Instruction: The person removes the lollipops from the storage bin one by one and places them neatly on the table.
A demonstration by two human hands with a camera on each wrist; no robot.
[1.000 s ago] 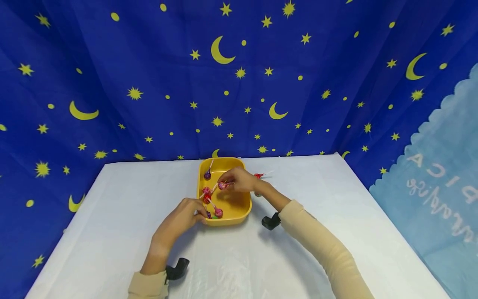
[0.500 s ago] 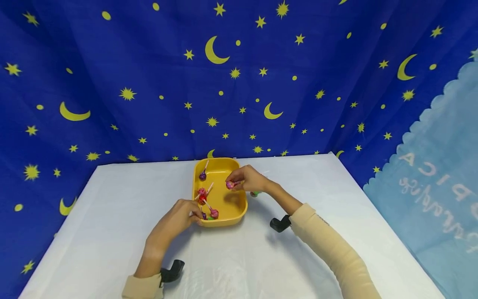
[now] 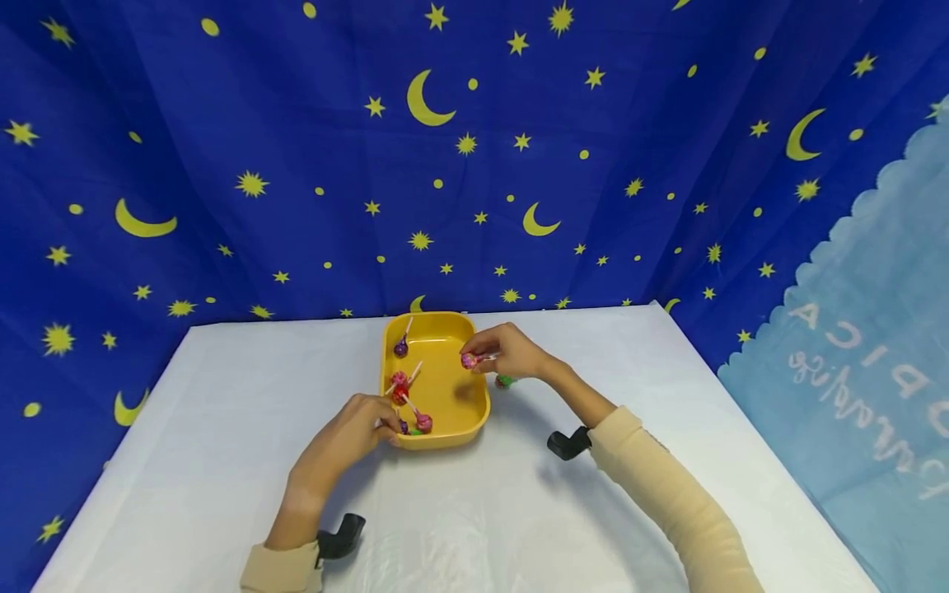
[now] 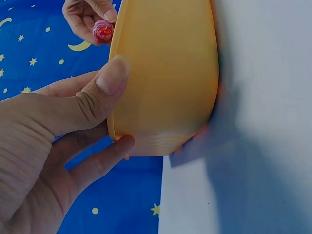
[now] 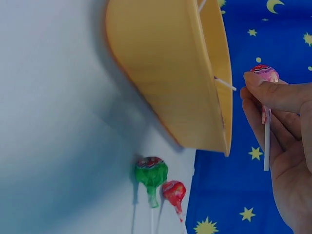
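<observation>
A yellow plastic tub stands on the white table, with several wrapped lollipops inside along its left side. My left hand grips the tub's near left corner; in the left wrist view its thumb presses on the wall at the rim. Over the tub's right rim, my right hand pinches a pink lollipop by its head, the white stick pointing back toward the palm. A purple lollipop leans in the far left corner of the tub, and red and pink ones lie nearer.
On the table right of the tub lie a green lollipop and a red lollipop, partly under my right hand in the head view. A blue curtain with moons and stars hangs behind the table. A light blue banner hangs at the right.
My right hand has moved right with the pink lollipop, from over the tub's middle to its right rim. The left hand keeps its grip on the tub. The head view has shifted slightly.
</observation>
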